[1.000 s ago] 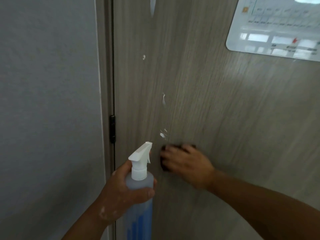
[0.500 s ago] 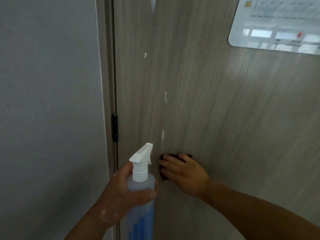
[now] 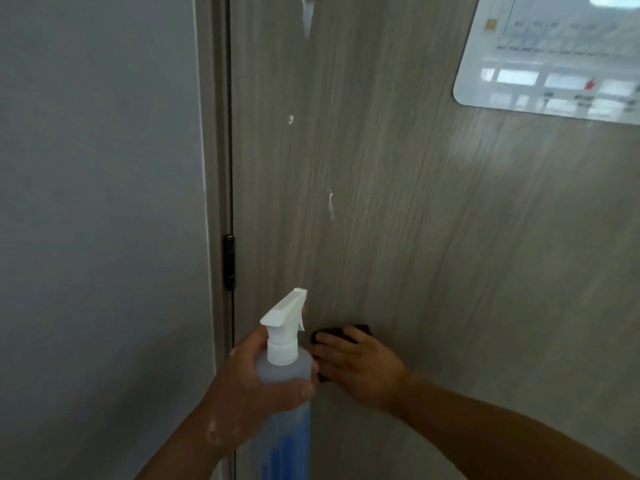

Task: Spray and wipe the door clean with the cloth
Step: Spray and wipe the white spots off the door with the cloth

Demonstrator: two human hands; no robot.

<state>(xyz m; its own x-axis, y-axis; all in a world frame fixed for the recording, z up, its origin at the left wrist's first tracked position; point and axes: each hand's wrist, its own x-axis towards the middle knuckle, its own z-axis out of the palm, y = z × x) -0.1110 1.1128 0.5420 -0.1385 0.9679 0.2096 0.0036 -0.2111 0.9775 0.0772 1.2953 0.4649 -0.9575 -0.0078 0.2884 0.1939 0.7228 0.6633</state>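
Observation:
A grey wood-grain door [image 3: 433, 237] fills the middle and right of the view. White foam streaks [image 3: 330, 202] and a small blob [image 3: 290, 119] run down it. My left hand [image 3: 249, 386] grips a clear spray bottle [image 3: 284, 368] with a white trigger head and blue label, held upright near the door's hinge edge. My right hand [image 3: 360, 365] presses a dark cloth [image 3: 360, 330] flat against the door, fingers spread over it. Only the cloth's edges show around my fingers.
A grey wall [image 3: 100, 220] stands to the left, with the door frame and a black hinge [image 3: 229, 261] beside it. A white laminated chart [image 3: 554, 57] is stuck on the door at the upper right.
My right hand slid the cloth downward over the door, wiping away the lowest foam streak. The left hand with the bottle stayed about where it was.

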